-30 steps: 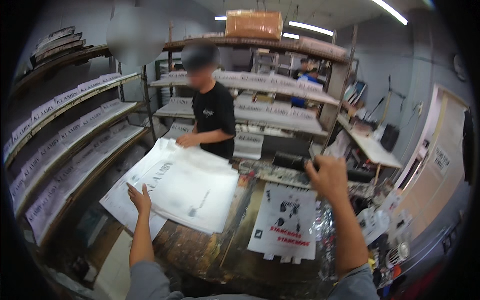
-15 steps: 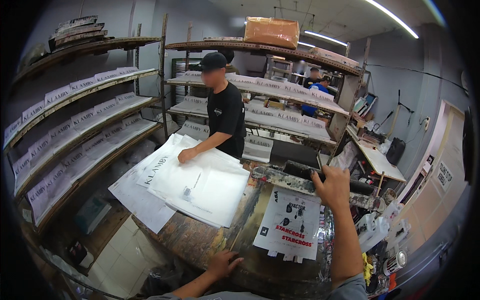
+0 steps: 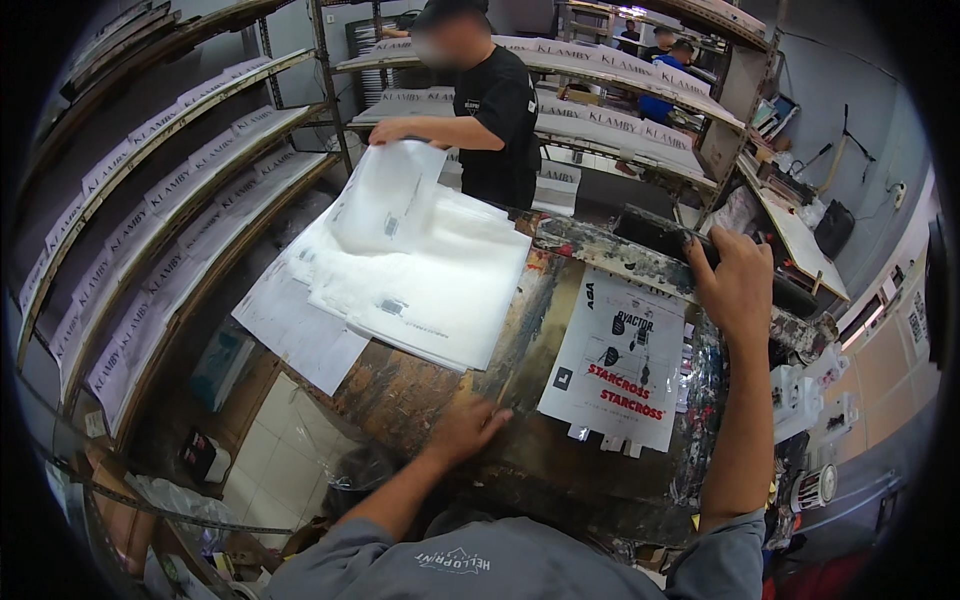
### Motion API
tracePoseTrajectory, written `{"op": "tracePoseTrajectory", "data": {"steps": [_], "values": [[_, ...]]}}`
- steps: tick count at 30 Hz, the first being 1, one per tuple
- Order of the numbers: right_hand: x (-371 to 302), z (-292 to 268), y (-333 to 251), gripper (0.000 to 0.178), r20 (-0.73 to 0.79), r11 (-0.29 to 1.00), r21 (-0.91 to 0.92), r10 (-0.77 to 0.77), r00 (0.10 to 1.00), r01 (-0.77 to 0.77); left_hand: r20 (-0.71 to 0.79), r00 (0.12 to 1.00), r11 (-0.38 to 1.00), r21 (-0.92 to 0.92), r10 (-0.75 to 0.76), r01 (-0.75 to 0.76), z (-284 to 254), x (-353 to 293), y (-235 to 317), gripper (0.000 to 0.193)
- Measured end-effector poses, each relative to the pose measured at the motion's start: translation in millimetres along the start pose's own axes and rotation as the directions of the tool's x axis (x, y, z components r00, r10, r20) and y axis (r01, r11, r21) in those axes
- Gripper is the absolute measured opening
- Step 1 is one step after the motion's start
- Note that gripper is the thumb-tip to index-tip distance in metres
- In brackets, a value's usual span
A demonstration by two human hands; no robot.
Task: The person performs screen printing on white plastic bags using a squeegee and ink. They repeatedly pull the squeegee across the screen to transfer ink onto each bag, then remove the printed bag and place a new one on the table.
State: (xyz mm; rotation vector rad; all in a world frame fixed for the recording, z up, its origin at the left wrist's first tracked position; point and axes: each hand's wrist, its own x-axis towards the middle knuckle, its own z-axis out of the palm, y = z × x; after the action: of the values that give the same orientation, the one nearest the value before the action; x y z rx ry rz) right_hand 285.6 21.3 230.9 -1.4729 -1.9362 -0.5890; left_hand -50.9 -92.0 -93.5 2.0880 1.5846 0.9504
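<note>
My right hand [image 3: 738,285] is closed at the far side of the table, its fingers wrapped round an ink-stained screen-printing frame [image 3: 625,252]. A long black bar [image 3: 650,228] lies along that frame, and my hand partly covers it. Below, a white printed sheet [image 3: 615,360] with black and red lettering lies flat on the table. My left hand [image 3: 470,428] rests at the table's near edge, left of the sheet, fingers stretched out and holding nothing. A stack of white sheets [image 3: 430,285] spreads over the table's left part. A co-worker's hand [image 3: 398,130] holds up a sheet's far edge there.
A co-worker in black [image 3: 500,120] stands behind the stack. Racks [image 3: 215,150] full of printed sheets line the left and back. At my right are white containers [image 3: 795,400] and an ink-smeared can [image 3: 815,487]. Tiled floor [image 3: 285,440] shows on the left.
The co-worker's hand has risen from the stack, lifting a sheet's edge. My view has tilted downward, while both my hands keep nearly the same places at the table.
</note>
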Motion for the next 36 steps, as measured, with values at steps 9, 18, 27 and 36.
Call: {"op": "tracePoseTrajectory", "data": {"steps": [9, 18, 27, 36], "values": [[20.3, 7.3, 12.5, 0.05, -0.002, 1.0, 0.028, -0.015, 1.0, 0.015, 0.473, 0.876, 0.823, 0.461, 0.089, -0.333, 0.7, 170.1, -90.0, 0.064], [33.7, -2.7, 24.4, 0.066, 0.081, 0.997, 0.083, -0.011, 0.997, 0.004, 0.379, 0.728, 0.754, 0.108, 0.572, -0.648, 212.8, 164.2, 89.0, 0.063], [43.2, 10.1, 38.6, 0.063, -0.072, 0.981, 0.121, -0.145, 0.987, 0.153, 0.275, 0.758, 0.794, -0.041, 0.592, -0.606, 186.1, 164.3, 128.3, 0.057], [40.3, -21.2, 8.3, 0.062, 0.018, 1.0, -0.01, 0.028, 0.999, -0.028, 0.354, 0.91, 0.901, 0.287, 0.215, -0.324, 94.6, 99.2, 45.3, 0.07]]}}
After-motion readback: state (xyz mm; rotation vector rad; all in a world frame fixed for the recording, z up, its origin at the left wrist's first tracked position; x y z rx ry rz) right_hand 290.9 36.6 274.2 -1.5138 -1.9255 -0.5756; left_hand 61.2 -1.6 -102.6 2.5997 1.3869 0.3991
